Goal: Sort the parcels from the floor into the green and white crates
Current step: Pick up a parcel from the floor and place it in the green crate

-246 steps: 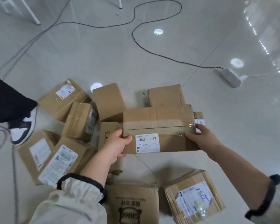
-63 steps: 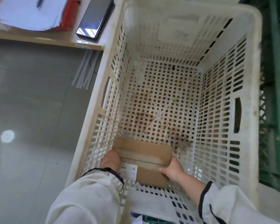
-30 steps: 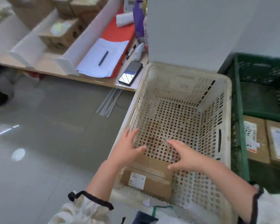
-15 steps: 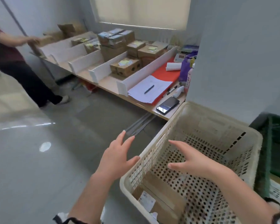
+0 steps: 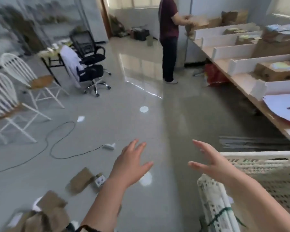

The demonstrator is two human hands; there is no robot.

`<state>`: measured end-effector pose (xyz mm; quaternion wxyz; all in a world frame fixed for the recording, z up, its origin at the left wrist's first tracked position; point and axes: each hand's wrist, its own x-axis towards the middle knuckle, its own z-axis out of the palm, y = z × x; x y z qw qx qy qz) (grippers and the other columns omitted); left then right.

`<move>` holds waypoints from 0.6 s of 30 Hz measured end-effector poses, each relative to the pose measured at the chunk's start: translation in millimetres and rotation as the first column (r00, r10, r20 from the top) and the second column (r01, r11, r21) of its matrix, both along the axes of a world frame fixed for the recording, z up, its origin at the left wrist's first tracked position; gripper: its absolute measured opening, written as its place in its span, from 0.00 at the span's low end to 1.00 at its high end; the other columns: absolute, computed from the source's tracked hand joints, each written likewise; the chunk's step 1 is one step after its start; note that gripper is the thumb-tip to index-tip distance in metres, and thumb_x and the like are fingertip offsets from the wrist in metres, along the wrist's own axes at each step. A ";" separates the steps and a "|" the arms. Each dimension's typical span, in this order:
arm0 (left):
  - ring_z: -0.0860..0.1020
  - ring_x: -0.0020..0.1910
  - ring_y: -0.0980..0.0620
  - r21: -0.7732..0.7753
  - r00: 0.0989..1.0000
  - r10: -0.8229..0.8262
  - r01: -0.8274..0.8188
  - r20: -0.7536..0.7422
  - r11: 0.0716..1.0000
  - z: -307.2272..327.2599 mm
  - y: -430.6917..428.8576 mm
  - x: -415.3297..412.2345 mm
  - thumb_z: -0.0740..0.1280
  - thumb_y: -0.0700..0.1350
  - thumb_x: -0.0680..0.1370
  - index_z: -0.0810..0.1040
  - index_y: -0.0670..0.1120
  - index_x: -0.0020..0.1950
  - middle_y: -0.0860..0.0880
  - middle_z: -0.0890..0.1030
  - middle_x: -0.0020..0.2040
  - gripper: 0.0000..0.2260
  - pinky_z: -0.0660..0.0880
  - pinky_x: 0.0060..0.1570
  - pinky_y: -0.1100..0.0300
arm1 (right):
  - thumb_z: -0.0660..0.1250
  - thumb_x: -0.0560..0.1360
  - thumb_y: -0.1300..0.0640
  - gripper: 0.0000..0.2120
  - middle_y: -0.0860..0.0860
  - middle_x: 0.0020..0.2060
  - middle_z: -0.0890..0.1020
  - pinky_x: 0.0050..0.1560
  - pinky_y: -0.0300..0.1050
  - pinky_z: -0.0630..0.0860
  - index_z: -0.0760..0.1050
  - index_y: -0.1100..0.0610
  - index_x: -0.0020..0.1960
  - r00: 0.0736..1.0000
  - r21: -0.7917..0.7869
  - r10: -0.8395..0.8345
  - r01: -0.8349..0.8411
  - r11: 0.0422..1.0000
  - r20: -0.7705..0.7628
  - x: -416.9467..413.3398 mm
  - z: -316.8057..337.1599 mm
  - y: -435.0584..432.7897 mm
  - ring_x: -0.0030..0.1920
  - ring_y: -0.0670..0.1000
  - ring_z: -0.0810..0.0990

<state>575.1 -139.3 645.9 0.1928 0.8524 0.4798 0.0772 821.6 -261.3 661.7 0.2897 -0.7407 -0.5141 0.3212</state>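
A: Both your hands are free. Your left hand (image 5: 131,164) and your right hand (image 5: 213,166) reach out in front of you with the fingers spread, and they hold nothing.

B: Yes. The white crate (image 5: 258,162) stands just to the right of your right hand and passes under that forearm. Its inside does not show well from here, so I cannot tell how many parcels lie in it. The green crate is not in view.

A: The work is not finished, I think. Below and to the left of your left hand, a flat brown parcel (image 5: 81,180) lies on the floor (image 5: 157,124). A smaller parcel (image 5: 100,180) is just beside it, between it and your left wrist. Lower on the same side, left of your forearm, is a pile of parcels (image 5: 50,210).

B: So you have at least these left to carry. About writing: the smaller parcel has a white label, but it is too blurred to read. No brand is legible anywhere.
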 end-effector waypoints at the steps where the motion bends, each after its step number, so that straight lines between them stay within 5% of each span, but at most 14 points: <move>1: 0.58 0.75 0.51 0.000 0.998 0.063 -0.063 0.008 0.998 0.7 1.2 -27.9 0.65 0.62 0.74 0.59 0.57 0.75 0.54 0.54 0.78 0.32 0.62 0.69 0.56 | 0.74 0.69 0.53 0.36 0.48 0.69 0.67 0.66 0.40 0.64 0.61 0.51 0.73 0.998 0.002 0.050 -0.050 0.999 0.024 -17.7 0.2 14.2 0.67 0.47 0.67; 9: 0.59 0.74 0.49 -0.097 0.875 0.484 -0.479 0.033 0.873 -14.7 -6.0 -243.6 0.65 0.62 0.74 0.58 0.57 0.76 0.53 0.54 0.78 0.33 0.63 0.68 0.52 | 0.73 0.70 0.46 0.37 0.45 0.68 0.67 0.66 0.44 0.66 0.59 0.48 0.74 0.903 -0.089 0.419 -0.411 0.907 0.100 -178.6 -10.4 105.6 0.68 0.47 0.67; 18: 0.64 0.72 0.50 -0.179 0.779 0.621 -0.625 -0.085 0.760 -61.5 -1.2 -446.6 0.63 0.61 0.75 0.57 0.55 0.77 0.52 0.56 0.77 0.32 0.65 0.68 0.54 | 0.70 0.71 0.43 0.33 0.38 0.63 0.67 0.55 0.37 0.67 0.61 0.43 0.72 0.831 -0.192 0.555 -0.549 0.813 -0.025 -385.4 -67.3 172.2 0.59 0.42 0.69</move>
